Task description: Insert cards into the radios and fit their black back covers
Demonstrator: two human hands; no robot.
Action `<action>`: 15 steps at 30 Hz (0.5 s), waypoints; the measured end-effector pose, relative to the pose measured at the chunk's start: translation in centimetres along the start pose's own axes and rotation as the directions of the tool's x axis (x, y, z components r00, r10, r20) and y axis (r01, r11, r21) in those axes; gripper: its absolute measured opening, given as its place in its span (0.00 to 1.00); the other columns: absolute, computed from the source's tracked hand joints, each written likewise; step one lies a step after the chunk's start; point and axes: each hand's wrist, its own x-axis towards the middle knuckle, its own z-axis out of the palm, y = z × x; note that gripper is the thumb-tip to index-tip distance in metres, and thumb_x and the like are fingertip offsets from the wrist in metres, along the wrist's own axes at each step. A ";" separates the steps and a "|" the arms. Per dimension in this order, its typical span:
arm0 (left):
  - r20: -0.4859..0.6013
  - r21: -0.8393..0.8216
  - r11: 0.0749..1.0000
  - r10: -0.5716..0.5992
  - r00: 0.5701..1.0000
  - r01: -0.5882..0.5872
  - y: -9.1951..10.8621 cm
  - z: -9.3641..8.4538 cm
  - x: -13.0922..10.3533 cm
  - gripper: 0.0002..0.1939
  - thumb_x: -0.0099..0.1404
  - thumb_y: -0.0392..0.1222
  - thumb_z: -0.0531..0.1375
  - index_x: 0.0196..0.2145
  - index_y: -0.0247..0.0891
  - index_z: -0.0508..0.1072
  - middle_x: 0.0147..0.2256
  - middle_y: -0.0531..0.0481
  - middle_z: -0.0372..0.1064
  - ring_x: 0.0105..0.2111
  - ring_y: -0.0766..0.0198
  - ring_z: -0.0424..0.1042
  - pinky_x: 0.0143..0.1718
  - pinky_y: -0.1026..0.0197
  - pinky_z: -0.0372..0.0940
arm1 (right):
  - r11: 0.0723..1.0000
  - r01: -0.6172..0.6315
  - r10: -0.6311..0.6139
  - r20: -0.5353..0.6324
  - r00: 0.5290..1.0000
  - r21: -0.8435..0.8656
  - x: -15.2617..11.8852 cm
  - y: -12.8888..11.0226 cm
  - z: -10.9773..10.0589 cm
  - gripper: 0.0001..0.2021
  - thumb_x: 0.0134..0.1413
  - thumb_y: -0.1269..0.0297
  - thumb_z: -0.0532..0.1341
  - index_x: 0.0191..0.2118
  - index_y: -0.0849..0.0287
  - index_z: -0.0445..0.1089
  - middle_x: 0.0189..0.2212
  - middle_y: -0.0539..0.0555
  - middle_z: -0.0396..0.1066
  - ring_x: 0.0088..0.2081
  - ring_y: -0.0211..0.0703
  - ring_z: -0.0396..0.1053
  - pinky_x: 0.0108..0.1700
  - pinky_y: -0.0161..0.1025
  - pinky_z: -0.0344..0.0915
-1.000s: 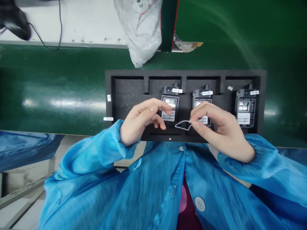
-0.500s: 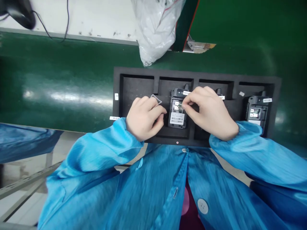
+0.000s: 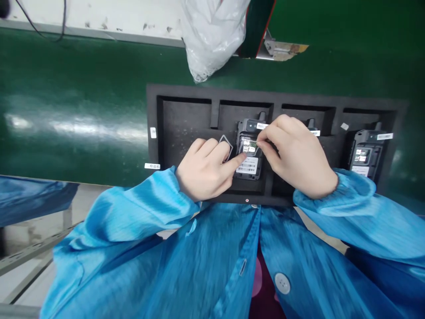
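A black handheld device (image 3: 248, 166) lies in a tray compartment, its recess with metal card slots facing up and a white barcode label below. My left hand (image 3: 207, 170) has its index finger stretched onto the lower edge of that recess. Its other fingers are curled, and a thin clear piece with a grey border (image 3: 226, 144) sticks out from behind them. At the recess's right edge, my right hand (image 3: 294, 153) pinches thumb and index finger together on what looks like a small clear film (image 3: 254, 149); most of it is hard to make out.
The black foam tray (image 3: 154, 110) holds another such device (image 3: 363, 153) at the right, and a third mostly hidden behind my right hand. A plastic bag (image 3: 212, 40) sits beyond the tray on the green tabletop (image 3: 83, 88). A dark cable (image 3: 40, 31) runs at upper left.
My left hand has moved right and its index finger has stretched out onto the device's recess. My right hand stays pinched at the recess edge. The view has shifted slightly.
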 end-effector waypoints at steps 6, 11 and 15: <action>-0.011 0.039 0.999 -0.008 1.000 0.008 0.2 0.0 0.1 0.22 0.65 0.39 0.54 0.56 0.42 0.71 0.30 0.47 0.63 0.30 0.59 0.56 0.32 0.54 0.50 | 0.999 0.001 0.000 0.042 0.999 -0.041 -0.1 -0.2 -0.3 0.13 0.67 0.63 0.50 0.40 0.63 0.68 0.38 0.58 0.64 0.41 0.45 0.64 0.43 0.41 0.63; -0.001 0.046 0.999 -0.014 1.000 0.014 0.3 0.1 0.1 0.21 0.65 0.40 0.55 0.55 0.43 0.72 0.31 0.48 0.64 0.31 0.58 0.56 0.32 0.54 0.51 | 0.997 0.021 -0.018 0.042 0.999 -0.078 0.0 -0.3 -0.2 0.12 0.67 0.64 0.49 0.39 0.63 0.67 0.38 0.57 0.64 0.40 0.44 0.63 0.42 0.40 0.61; 0.018 0.057 0.998 -0.012 1.000 0.011 0.4 0.2 0.0 0.22 0.66 0.41 0.55 0.57 0.43 0.71 0.32 0.47 0.64 0.31 0.58 0.57 0.32 0.54 0.51 | 0.997 0.000 -0.001 -0.002 1.000 -0.080 -0.2 -0.4 -0.3 0.08 0.64 0.65 0.54 0.41 0.63 0.66 0.39 0.57 0.64 0.39 0.44 0.65 0.38 0.39 0.61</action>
